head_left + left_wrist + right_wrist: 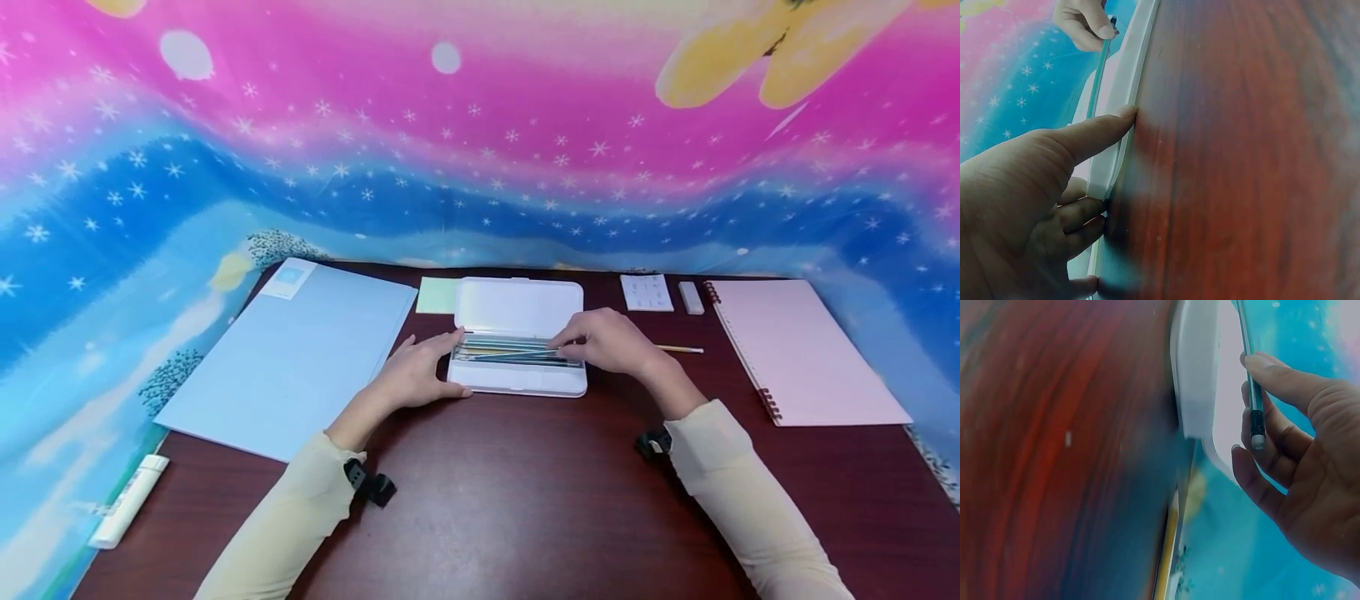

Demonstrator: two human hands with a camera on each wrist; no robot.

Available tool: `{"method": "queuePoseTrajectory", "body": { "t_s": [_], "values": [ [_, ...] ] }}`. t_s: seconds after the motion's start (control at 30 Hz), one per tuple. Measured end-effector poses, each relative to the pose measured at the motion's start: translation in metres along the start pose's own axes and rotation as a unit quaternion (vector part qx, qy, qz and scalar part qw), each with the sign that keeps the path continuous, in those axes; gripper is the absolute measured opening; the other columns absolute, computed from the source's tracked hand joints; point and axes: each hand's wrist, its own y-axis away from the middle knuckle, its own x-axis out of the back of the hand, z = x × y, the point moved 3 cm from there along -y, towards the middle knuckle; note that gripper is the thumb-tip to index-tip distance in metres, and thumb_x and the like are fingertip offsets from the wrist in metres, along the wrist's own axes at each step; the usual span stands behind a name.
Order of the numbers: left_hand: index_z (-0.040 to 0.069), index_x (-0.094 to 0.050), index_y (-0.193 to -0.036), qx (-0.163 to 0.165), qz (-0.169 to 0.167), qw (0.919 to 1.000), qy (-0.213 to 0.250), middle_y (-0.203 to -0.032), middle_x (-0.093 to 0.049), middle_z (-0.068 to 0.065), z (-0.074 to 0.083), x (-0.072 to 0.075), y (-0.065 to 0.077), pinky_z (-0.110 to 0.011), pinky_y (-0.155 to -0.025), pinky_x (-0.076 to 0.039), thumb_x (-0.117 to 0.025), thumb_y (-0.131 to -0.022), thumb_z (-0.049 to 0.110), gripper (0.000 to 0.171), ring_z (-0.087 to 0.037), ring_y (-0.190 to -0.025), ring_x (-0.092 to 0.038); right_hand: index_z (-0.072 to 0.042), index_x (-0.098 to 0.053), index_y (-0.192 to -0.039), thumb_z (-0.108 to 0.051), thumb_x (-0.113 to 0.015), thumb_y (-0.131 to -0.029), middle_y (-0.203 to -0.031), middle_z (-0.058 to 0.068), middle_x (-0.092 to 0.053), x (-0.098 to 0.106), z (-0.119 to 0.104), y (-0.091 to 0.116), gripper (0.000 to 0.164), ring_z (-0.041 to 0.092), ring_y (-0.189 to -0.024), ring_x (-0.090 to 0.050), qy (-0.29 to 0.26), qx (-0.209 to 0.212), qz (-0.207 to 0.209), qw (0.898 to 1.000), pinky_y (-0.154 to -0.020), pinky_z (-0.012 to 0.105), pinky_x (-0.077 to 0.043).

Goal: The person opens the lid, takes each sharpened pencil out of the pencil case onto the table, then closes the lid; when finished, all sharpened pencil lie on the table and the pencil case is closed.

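Note:
An open white pencil case (517, 379) lies on the table with its lid tipped back, several pencils (487, 342) lying inside. My left hand (414, 372) grips the case's left end, thumb along the front edge and fingers around the side. Over the right part of the case, my right hand (611, 340) pinches a green pencil (1252, 394) between thumb and fingers. The pencil's white eraser end with its dark band points toward my palm, and its other end reaches left over the case. In the left wrist view the same pencil (1098, 78) slants above the case rim.
A yellow pencil (684, 349) lies right of the case. Behind it are a small white card (647, 293) and an eraser (691, 297). A pink spiral notebook (813, 354) lies right, a blue folder (300, 358) left, green paper (435, 296) by the lid, a white tube (131, 502) front left.

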Motion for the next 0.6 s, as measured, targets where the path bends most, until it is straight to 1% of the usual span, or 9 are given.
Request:
{"method": "queuePoseTrajectory", "body": {
  "t_s": [0.13, 0.27, 0.5, 0.6],
  "values": [
    [0.017, -0.027, -0.162, 0.001, -0.002, 1.0000, -0.002, -0.162, -0.041, -0.008, -0.001, -0.001, -0.001, -0.057, -0.127, -0.016, -0.078, -0.083, 0.055, 0.101, -0.025, -0.151, -0.037, -0.026, -0.083, -0.105, -0.019, -0.076, -0.092, -0.100, -0.007, -0.077, 0.007, 0.012, 0.008, 0.017, 0.011, -0.091, -0.070, -0.021, 0.005, 0.018, 1.000, -0.080, 0.038, -0.057],
    [0.018, -0.027, -0.162, -0.001, 0.001, 1.0000, -0.002, -0.162, -0.041, -0.007, -0.002, -0.003, 0.000, -0.058, -0.127, -0.016, -0.078, -0.083, 0.056, 0.101, -0.025, -0.151, -0.038, -0.024, -0.083, -0.104, -0.016, -0.077, -0.090, -0.096, -0.007, -0.076, 0.014, 0.024, 0.018, 0.017, 0.011, -0.087, -0.069, -0.025, 0.013, 0.035, 0.999, -0.079, 0.037, -0.056],
    [0.018, -0.028, -0.162, -0.003, 0.003, 1.0000, -0.002, -0.162, -0.041, -0.008, -0.002, -0.002, 0.000, -0.057, -0.127, -0.016, -0.078, -0.083, 0.055, 0.101, -0.025, -0.151, -0.038, -0.026, -0.083, -0.106, -0.018, -0.076, -0.091, -0.093, -0.008, -0.074, 0.024, 0.045, 0.033, 0.017, 0.010, -0.085, -0.065, -0.035, -0.026, 0.040, 0.998, -0.078, 0.034, -0.053],
    [0.018, -0.028, -0.162, -0.003, 0.003, 1.0000, -0.003, -0.162, -0.041, -0.008, -0.001, -0.002, 0.000, -0.057, -0.127, -0.016, -0.078, -0.083, 0.056, 0.101, -0.025, -0.151, -0.038, -0.027, -0.083, -0.105, -0.018, -0.077, -0.091, -0.095, -0.007, -0.076, 0.028, 0.053, 0.040, 0.017, 0.011, -0.087, -0.065, -0.039, -0.030, 0.051, 0.998, -0.078, 0.033, -0.053]
  ]
}}
